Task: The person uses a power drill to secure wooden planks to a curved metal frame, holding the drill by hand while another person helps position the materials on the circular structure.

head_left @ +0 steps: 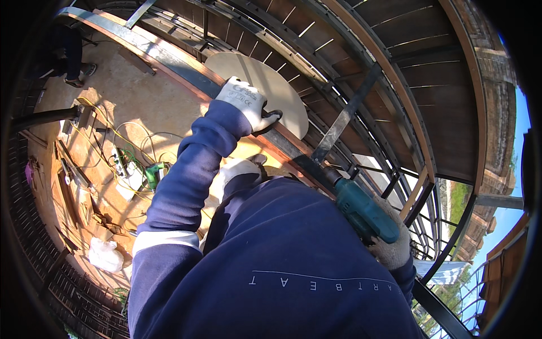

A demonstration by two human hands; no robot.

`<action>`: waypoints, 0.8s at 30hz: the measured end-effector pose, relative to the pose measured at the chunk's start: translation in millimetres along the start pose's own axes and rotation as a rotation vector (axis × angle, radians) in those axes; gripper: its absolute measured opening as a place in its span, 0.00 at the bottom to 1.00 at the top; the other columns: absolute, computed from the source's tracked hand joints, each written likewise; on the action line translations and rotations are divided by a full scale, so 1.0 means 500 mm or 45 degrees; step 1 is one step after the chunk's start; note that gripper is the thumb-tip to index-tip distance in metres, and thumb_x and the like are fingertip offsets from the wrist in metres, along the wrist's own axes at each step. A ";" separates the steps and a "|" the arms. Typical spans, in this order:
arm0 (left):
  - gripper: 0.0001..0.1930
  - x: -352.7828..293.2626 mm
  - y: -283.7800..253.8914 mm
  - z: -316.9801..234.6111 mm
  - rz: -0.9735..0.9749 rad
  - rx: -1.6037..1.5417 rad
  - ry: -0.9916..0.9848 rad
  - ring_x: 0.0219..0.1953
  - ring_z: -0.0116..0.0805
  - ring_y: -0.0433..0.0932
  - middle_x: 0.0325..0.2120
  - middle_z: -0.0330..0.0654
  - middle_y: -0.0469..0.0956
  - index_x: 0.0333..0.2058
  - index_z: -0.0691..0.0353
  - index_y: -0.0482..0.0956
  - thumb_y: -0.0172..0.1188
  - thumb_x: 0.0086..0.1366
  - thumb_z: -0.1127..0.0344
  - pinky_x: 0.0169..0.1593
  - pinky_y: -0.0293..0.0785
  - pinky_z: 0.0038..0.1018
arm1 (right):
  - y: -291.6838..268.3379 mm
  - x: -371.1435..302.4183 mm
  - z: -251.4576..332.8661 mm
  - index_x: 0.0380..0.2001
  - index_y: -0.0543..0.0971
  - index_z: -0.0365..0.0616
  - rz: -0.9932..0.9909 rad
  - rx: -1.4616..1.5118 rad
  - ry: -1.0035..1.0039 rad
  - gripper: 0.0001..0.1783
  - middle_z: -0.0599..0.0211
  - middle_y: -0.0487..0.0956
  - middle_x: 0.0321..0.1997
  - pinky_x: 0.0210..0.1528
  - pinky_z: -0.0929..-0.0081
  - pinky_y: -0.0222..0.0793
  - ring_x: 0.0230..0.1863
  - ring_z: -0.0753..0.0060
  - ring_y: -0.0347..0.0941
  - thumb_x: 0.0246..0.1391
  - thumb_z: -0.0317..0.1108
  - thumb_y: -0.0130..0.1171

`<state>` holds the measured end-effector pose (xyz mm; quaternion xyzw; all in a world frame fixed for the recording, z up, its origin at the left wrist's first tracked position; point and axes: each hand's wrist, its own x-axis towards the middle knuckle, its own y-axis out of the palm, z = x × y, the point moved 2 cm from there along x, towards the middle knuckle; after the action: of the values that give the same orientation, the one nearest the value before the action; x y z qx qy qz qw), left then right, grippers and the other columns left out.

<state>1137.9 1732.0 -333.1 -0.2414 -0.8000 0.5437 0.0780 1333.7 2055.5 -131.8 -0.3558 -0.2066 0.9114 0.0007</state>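
My left hand [243, 103], in a white glove with dark fingertips, grips a long curved rail [195, 76] of dark metal edged with reddish wood. Its thumb lies along the near side, while the other fingers are mostly hidden over the far edge. My right hand [393, 246], also gloved, holds a teal power drill [361, 208] at lower right. The drill's chuck end points up and left, close to the dark metal where a crossbar [347, 113] meets the rail. I cannot tell whether its tip touches. Beyond my left hand lies a pale rounded board [282, 93].
Curved tiers of dark slats [418, 85] rise at right on metal framing. On the floor at left lie a green power tool [153, 175], yellow cables [101, 113], wood offcuts [70, 198] and a white plastic bag [105, 254]. Another person's leg [72, 56] shows at upper left.
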 end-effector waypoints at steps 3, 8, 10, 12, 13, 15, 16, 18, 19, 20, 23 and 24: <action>0.30 0.001 0.002 0.002 0.010 0.003 0.003 0.32 0.49 0.82 0.21 0.48 0.82 0.22 0.55 0.87 0.56 0.61 0.33 0.46 0.73 0.40 | 0.001 -0.002 0.006 0.67 0.66 0.32 0.002 -0.042 -0.001 0.55 0.50 0.75 0.63 0.68 0.62 0.68 0.64 0.59 0.73 0.36 0.41 0.82; 0.29 -0.002 0.001 0.001 -0.038 -0.013 0.018 0.32 0.49 0.82 0.21 0.48 0.82 0.22 0.55 0.87 0.56 0.61 0.34 0.47 0.73 0.40 | 0.006 -0.005 0.002 0.66 0.66 0.31 0.018 -0.023 -0.030 0.55 0.50 0.76 0.63 0.68 0.62 0.67 0.64 0.59 0.73 0.37 0.43 0.81; 0.29 -0.002 0.002 0.001 -0.025 -0.014 0.015 0.33 0.49 0.82 0.21 0.48 0.82 0.22 0.55 0.87 0.56 0.61 0.34 0.47 0.73 0.40 | 0.008 -0.006 0.012 0.66 0.66 0.31 0.004 -0.131 -0.010 0.55 0.50 0.76 0.63 0.69 0.62 0.67 0.65 0.59 0.73 0.37 0.43 0.81; 0.29 -0.001 0.002 0.004 -0.021 -0.010 0.012 0.33 0.49 0.82 0.21 0.48 0.82 0.22 0.55 0.87 0.57 0.61 0.34 0.47 0.73 0.40 | 0.004 -0.005 0.013 0.66 0.66 0.31 0.016 -0.082 -0.023 0.55 0.50 0.76 0.63 0.69 0.62 0.66 0.65 0.59 0.73 0.37 0.42 0.81; 0.29 0.001 0.004 0.005 -0.022 -0.006 0.013 0.33 0.49 0.82 0.21 0.48 0.82 0.23 0.55 0.87 0.57 0.61 0.35 0.47 0.73 0.40 | 0.003 -0.004 0.013 0.66 0.66 0.31 0.022 -0.058 -0.029 0.55 0.50 0.76 0.63 0.69 0.62 0.66 0.65 0.59 0.72 0.37 0.42 0.81; 0.28 -0.002 0.004 0.002 -0.011 -0.001 0.018 0.33 0.49 0.82 0.22 0.48 0.82 0.23 0.55 0.87 0.57 0.61 0.35 0.47 0.73 0.40 | 0.004 -0.008 0.008 0.66 0.67 0.31 -0.005 -0.042 0.003 0.54 0.50 0.76 0.64 0.69 0.62 0.66 0.65 0.60 0.73 0.37 0.41 0.81; 0.28 -0.003 0.003 0.001 -0.002 -0.002 0.018 0.33 0.49 0.82 0.22 0.48 0.82 0.23 0.55 0.87 0.57 0.61 0.35 0.47 0.72 0.40 | 0.004 -0.009 0.007 0.66 0.67 0.31 -0.019 -0.034 0.018 0.54 0.50 0.76 0.64 0.69 0.62 0.66 0.65 0.60 0.73 0.37 0.40 0.81; 0.28 -0.002 0.003 0.002 0.003 -0.007 0.015 0.33 0.48 0.82 0.22 0.47 0.82 0.23 0.55 0.87 0.58 0.61 0.35 0.47 0.72 0.39 | 0.012 -0.005 0.012 0.65 0.67 0.31 -0.004 0.027 -0.009 0.52 0.50 0.76 0.63 0.69 0.63 0.67 0.65 0.60 0.73 0.37 0.38 0.79; 0.27 -0.002 0.005 0.004 0.002 -0.008 0.014 0.33 0.48 0.82 0.22 0.47 0.82 0.23 0.55 0.87 0.58 0.61 0.35 0.47 0.72 0.39 | 0.014 -0.003 0.015 0.65 0.67 0.31 0.004 0.057 -0.022 0.51 0.50 0.76 0.63 0.68 0.63 0.67 0.65 0.60 0.73 0.37 0.37 0.79; 0.27 -0.003 0.007 0.004 0.005 -0.012 0.016 0.33 0.48 0.82 0.22 0.47 0.82 0.23 0.54 0.87 0.58 0.61 0.35 0.47 0.72 0.39 | 0.013 -0.003 0.014 0.65 0.67 0.31 0.004 0.002 -0.025 0.51 0.50 0.76 0.63 0.68 0.63 0.68 0.65 0.60 0.73 0.37 0.36 0.78; 0.27 -0.002 0.002 0.005 -0.022 -0.026 0.025 0.32 0.48 0.82 0.22 0.47 0.82 0.22 0.54 0.87 0.58 0.61 0.36 0.47 0.71 0.39 | 0.006 -0.001 0.009 0.65 0.67 0.31 -0.007 -0.114 -0.015 0.50 0.50 0.76 0.63 0.68 0.63 0.68 0.65 0.60 0.73 0.37 0.34 0.77; 0.27 -0.003 0.002 0.005 -0.023 -0.021 0.027 0.32 0.47 0.82 0.22 0.47 0.82 0.22 0.54 0.87 0.58 0.61 0.36 0.47 0.71 0.38 | 0.006 -0.001 0.009 0.65 0.67 0.31 -0.019 -0.122 0.001 0.50 0.51 0.76 0.63 0.68 0.63 0.68 0.65 0.60 0.73 0.37 0.33 0.77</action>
<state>1138.5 1729.7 -334.8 -0.2405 -0.8058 0.5337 0.0893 1331.3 2051.1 -129.5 -0.3544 -0.2528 0.9002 -0.0095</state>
